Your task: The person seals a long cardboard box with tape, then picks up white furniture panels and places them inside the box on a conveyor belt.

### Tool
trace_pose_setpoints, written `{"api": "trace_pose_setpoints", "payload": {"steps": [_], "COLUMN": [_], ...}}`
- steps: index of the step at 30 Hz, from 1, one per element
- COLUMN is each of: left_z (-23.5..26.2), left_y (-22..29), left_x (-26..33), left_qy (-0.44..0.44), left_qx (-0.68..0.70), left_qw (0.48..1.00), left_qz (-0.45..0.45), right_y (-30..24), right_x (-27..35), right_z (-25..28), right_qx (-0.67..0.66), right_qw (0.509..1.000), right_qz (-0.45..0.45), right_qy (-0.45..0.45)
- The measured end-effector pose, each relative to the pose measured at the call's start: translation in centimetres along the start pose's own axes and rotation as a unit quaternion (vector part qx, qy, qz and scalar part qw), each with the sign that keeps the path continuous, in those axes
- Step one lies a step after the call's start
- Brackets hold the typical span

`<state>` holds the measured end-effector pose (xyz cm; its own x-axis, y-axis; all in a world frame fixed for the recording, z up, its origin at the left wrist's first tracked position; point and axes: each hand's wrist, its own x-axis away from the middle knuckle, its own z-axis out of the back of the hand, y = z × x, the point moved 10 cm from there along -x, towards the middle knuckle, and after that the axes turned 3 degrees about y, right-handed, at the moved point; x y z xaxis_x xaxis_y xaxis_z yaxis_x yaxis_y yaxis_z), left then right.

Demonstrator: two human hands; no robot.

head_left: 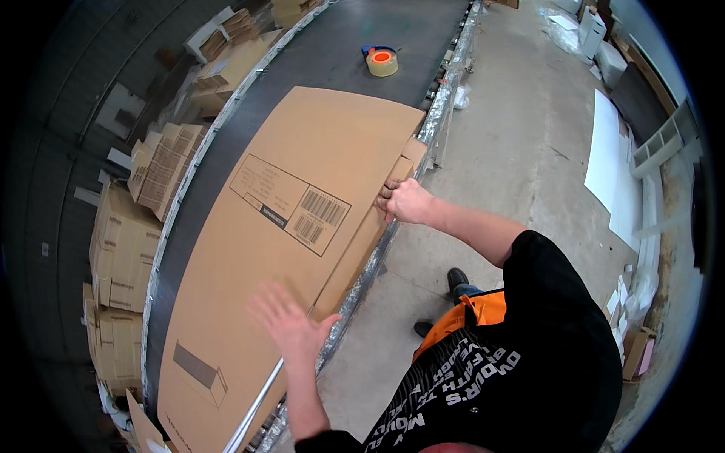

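A long, flat brown cardboard box point(279, 136) lies on the dark conveyor belt, its top panel carrying a printed label block and a barcode. My right hand point(408, 201) is closed at the box's right edge, fingers curled around the rim of the top panel, where a side flap point(362, 253) shows below. Over the near part of the panel hovers my left hand point(291, 325), its fingers spread and slightly blurred; whether it touches the cardboard I cannot tell. A thin silvery bar point(257, 404) runs along the box's edge under my left forearm.
A tape dispenser point(380, 60) with a roll of tape stands on the belt point(340, 38) beyond the box. Stacks of folded cardboard point(124, 249) line the left side. A metal rail point(445, 98) borders the belt; white sheets point(612, 174) lean at the right.
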<state>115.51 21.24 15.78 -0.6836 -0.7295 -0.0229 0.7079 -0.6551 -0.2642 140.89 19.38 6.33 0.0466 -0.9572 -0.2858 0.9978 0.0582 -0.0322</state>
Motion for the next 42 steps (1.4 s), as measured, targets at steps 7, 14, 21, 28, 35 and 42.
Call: {"api": "trace_pose_setpoints", "payload": {"steps": [7, 14, 21, 28, 35, 42], "left_z": [-10.3, -10.7, -8.6, -5.7, -14.2, -18.5], "left_y": [0.4, 0.1, 0.1, -2.4, -24.5, -28.3], "left_x": [-1.9, -1.3, -3.6, -12.1, -33.3, -42.8], "left_qy": [-0.141, -0.169, -0.021, -0.084, 0.016, -0.074], "left_qx": [-0.005, 0.000, 0.035, 0.162, 0.182, 0.215], "left_qw": [0.989, 0.985, 0.993, 0.976, 0.972, 0.940], "left_qz": [-0.054, -0.048, -0.111, -0.122, 0.148, 0.254], "right_y": [0.1, -0.4, 3.8, 5.4, 5.3, 6.7], "right_x": [1.8, 5.4, -3.4, -6.8, -8.3, -9.0], "right_z": [1.3, 7.8, 3.3, 2.4, 2.7, 2.0], "right_qx": [-0.049, -0.151, -0.169, -0.174, -0.184, -0.152], "right_qw": [0.986, 0.920, 0.888, 0.891, 0.892, 0.899], "right_qz": [-0.006, -0.017, -0.021, 0.005, 0.032, 0.002], "right_qy": [0.162, 0.360, 0.427, 0.419, 0.411, 0.411]}}
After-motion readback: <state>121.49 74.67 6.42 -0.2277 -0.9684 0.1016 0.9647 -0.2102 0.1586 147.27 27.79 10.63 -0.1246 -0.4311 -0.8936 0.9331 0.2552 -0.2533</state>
